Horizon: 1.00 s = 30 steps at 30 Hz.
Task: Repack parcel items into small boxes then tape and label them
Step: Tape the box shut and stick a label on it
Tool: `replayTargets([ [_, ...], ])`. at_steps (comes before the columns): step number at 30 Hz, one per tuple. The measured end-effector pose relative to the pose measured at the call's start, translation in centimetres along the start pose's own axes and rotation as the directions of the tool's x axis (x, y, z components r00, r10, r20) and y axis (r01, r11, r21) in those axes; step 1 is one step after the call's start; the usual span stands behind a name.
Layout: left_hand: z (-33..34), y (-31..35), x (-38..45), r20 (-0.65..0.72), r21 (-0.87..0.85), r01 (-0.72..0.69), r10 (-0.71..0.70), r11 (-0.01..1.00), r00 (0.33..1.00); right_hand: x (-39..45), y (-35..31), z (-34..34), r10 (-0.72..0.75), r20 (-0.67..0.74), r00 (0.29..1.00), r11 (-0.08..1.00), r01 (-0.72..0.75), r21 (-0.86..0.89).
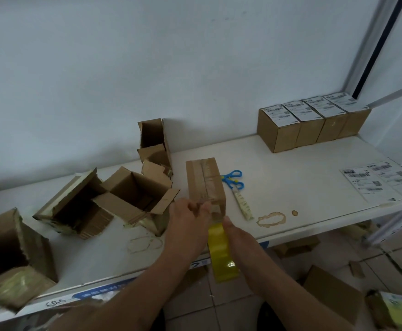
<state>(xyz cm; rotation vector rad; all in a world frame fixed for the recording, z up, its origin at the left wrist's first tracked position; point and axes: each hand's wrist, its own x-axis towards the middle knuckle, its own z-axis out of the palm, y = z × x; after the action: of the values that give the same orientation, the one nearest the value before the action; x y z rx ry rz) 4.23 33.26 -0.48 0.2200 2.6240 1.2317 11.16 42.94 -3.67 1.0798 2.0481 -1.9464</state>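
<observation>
Fingers (201, 207) of my left hand (188, 218) are curled at the near end of the box (204, 181), pinching or pressing the tape (221, 247) there; the blur leaves me unsure which. My right hand (233, 232) sits just below the table (302, 168) edge beside the yellow strip, which hangs down from the box; its fingers are hidden, so I cannot tell whether it is holding the strip or a roll.

That box stands mid-table with its top seam already taped, so I judge I am finishing the seal over its near end. It has no label yet. Four labelled boxes (312, 123) are lined up at the far right, finished. A label sheet (379, 181) lies on the right, and scissors (233, 181) lie just beside the box. Opened cartons (133, 194) on the left suggest more repacking remains.
</observation>
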Motion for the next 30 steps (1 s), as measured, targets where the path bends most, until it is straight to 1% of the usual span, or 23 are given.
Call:
replayTargets([
  [1,0.0,0.2,-0.5,0.074,-0.103,0.144,-0.136,0.984,0.988,-0.1,0.0,0.1,-0.003,0.001,1.000,1.000,0.003,-0.014],
  [2,0.1,0.2,-0.9,0.174,-0.156,0.267,-0.240,0.951,0.955,-0.1,-0.1,0.1,0.000,0.007,1.000,1.000,0.000,-0.024],
  [3,0.1,0.3,-1.1,0.274,-0.206,0.384,-0.324,0.900,0.906,0.0,-0.2,0.2,0.009,0.010,1.000,0.999,-0.009,-0.035],
  [4,0.2,0.2,-1.3,0.356,-0.284,0.489,-0.383,0.825,0.852,-0.1,-0.4,0.2,0.022,0.011,1.000,0.999,-0.022,-0.049],
  [5,0.3,0.2,-1.5,0.423,-0.368,0.563,-0.406,0.740,0.810,0.0,-0.6,0.1,0.026,0.010,1.000,0.997,-0.025,-0.069],
  [6,0.3,0.2,-1.5,0.462,-0.435,0.598,-0.404,0.673,0.790,0.1,-0.7,-0.1,0.028,0.010,1.000,0.995,-0.027,-0.101],
  [8,0.4,0.2,-1.5,0.502,-0.510,0.618,-0.377,0.598,0.779,0.5,-1.4,-1.2,0.014,-0.002,1.000,0.980,-0.014,-0.200],
  [9,0.3,0.3,-1.4,0.513,-0.528,0.623,-0.368,0.577,0.776,0.9,-1.9,-1.9,-0.012,-0.021,1.000,0.968,0.006,-0.251],
  [12,0.5,0.4,-1.1,0.504,-0.531,0.628,-0.384,0.569,0.774,2.9,-3.1,-4.1,-0.110,-0.095,0.989,0.926,0.068,-0.370],
  [13,0.6,0.5,-1.0,0.500,-0.534,0.632,-0.393,0.561,0.772,4.0,-3.2,-4.7,-0.166,-0.117,0.979,0.884,0.095,-0.458],
  [15,0.9,0.4,-0.7,0.492,-0.546,0.643,-0.416,0.537,0.765,5.9,-3.1,-5.1,-0.258,-0.164,0.952,0.770,0.100,-0.630],
  [19,1.2,0.2,-0.3,0.475,-0.567,0.637,-0.425,0.522,0.771,8.7,-1.8,-4.6,-0.346,-0.198,0.917,0.608,0.058,-0.792],
  [22,1.1,0.0,-0.2,0.477,-0.570,0.627,-0.408,0.530,0.779,10.0,-1.3,-4.2,-0.385,-0.209,0.899,0.538,0.034,-0.842],
  [27,1.1,-0.4,0.0,0.474,-0.572,0.627,-0.411,0.528,0.779,10.4,-1.8,-4.5,-0.392,-0.239,0.888,0.492,-0.017,-0.870],
  [28,1.2,-0.4,0.1,0.471,-0.572,0.627,-0.414,0.529,0.779,10.0,-2.0,-4.8,-0.390,-0.256,0.884,0.487,-0.038,-0.873],
  [30,1.2,-0.4,0.1,0.469,-0.573,0.625,-0.413,0.530,0.781,9.0,-2.5,-5.6,-0.387,-0.288,0.876,0.517,-0.052,-0.854],
])
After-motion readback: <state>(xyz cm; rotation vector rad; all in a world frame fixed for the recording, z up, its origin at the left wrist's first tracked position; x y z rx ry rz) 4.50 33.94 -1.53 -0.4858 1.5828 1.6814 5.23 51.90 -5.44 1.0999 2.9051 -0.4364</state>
